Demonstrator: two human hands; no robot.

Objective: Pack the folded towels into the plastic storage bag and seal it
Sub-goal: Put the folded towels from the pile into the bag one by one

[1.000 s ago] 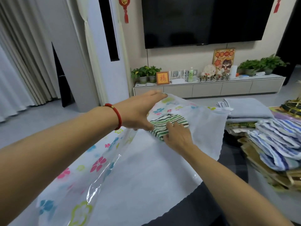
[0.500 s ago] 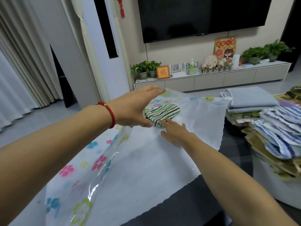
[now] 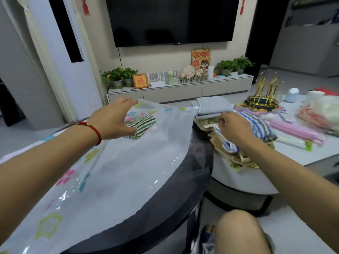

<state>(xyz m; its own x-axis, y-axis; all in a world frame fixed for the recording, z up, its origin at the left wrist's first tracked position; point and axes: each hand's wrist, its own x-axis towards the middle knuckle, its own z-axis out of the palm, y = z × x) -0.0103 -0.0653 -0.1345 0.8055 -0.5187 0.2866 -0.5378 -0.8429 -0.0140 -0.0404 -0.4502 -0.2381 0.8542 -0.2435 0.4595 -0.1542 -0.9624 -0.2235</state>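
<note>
**Reaching for the next towel**

Our right hand (image 3: 233, 127) has left the striped towel (image 3: 143, 125) inside the bag (image 3: 128, 171) and now curls onto the towel stack (image 3: 212, 109). Our left hand (image 3: 114, 119), fingers spread, holds the bag's mouth open.

Storage bag (image 3: 113, 180) near end cut off; right hand (image 3: 233, 128) fingertips hidden.
</note>
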